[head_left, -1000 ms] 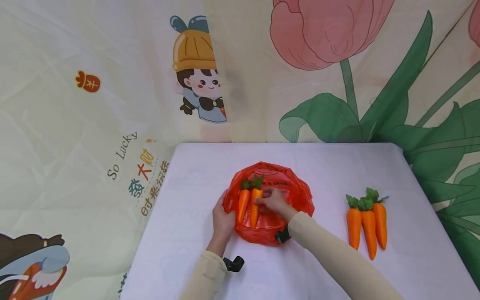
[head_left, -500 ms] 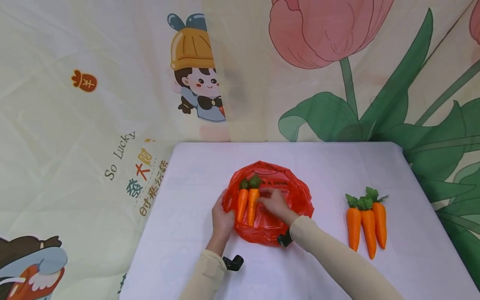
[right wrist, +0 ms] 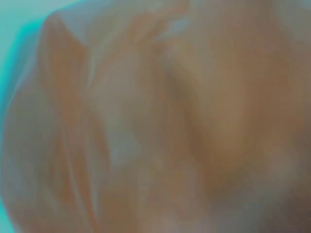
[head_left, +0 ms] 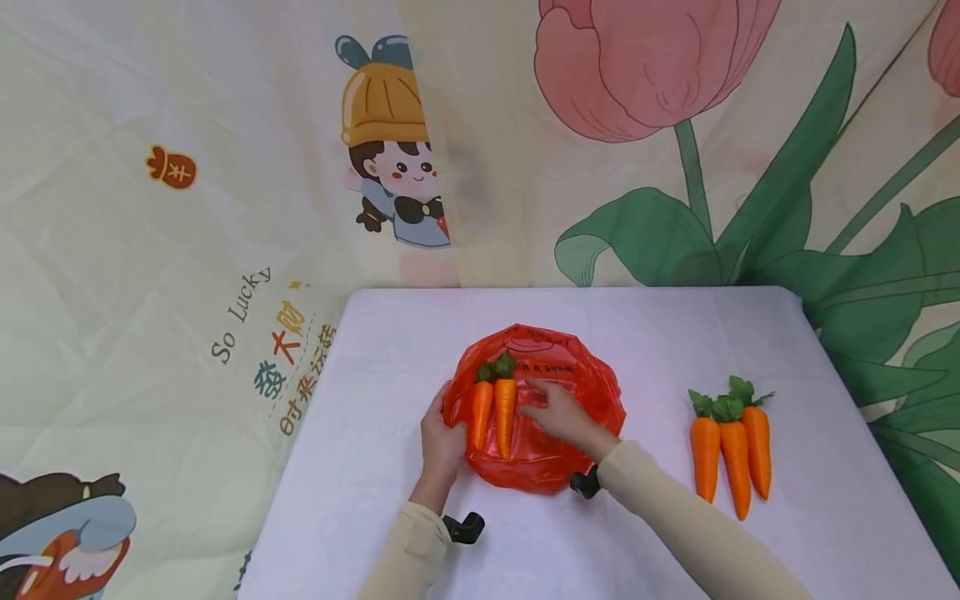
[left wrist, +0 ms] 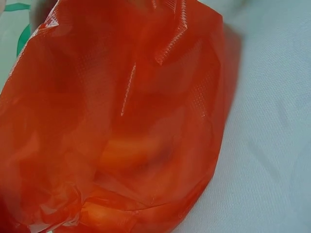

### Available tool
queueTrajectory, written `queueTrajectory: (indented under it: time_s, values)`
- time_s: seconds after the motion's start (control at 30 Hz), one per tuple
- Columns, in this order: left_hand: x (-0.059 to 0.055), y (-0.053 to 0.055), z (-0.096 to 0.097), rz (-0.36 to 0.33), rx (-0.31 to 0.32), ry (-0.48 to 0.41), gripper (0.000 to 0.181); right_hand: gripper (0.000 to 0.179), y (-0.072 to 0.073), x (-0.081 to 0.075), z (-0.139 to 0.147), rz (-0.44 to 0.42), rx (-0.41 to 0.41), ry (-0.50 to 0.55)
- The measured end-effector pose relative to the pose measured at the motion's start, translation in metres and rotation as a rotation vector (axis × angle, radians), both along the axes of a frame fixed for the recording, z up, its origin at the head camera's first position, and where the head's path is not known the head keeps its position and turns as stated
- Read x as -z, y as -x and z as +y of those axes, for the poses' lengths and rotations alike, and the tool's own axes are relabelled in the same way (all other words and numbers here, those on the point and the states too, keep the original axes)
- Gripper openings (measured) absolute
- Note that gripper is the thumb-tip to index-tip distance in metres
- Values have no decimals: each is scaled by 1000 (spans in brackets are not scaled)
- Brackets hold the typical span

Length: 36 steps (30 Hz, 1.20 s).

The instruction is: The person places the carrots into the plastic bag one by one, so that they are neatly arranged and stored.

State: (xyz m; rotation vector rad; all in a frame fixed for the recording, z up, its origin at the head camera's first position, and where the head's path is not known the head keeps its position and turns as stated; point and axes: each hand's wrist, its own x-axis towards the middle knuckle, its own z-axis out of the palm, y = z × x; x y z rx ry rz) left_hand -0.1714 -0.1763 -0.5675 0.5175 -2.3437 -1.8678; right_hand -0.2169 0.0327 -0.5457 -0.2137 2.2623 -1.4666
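A red plastic bag (head_left: 596, 392) lies spread wide on the table, black print on its inner side. Two orange carrots with green tops, a left carrot (head_left: 481, 414) and a right carrot (head_left: 506, 419), lie side by side in its left half. My left hand (head_left: 442, 442) grips the bag's left rim, thumb on the near side. Over the bag's right half, my right hand (head_left: 561, 414) has its index finger and thumb apart, holding nothing, a small gap from the right carrot. The left wrist view shows the bag (left wrist: 112, 107) close up; the right wrist view is too blurred to read.
Three more carrots, a left one (head_left: 705, 458), a middle one (head_left: 736, 471) and a right one (head_left: 759, 454), lie together on the white table (head_left: 652, 533) to the right. A printed cloth (head_left: 495, 208) hangs behind the table's back edge.
My right hand has let go of the right carrot inside the bag and drawn back to the right. That carrot shifted slightly left, nearer the other. My left hand keeps its hold.
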Motion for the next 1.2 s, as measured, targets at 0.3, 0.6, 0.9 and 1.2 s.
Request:
queueTrajectory:
  time_s: [0.3,0.6,0.9,1.2]
  values:
    - [-1,-1,-5,-4,-2,14,73,73,-33,-64,58,408,11,-177]
    - [-3,-1,-3,-32,-19,-2,73,87,-48,-112,110,802,45,-538]
    - [-2,-1,0,-53,-24,7,73,104,-62,-103,153,890,70,-792]
    - [-3,0,0,-49,-24,12,73,100,-72,-68,177,732,266,-759]
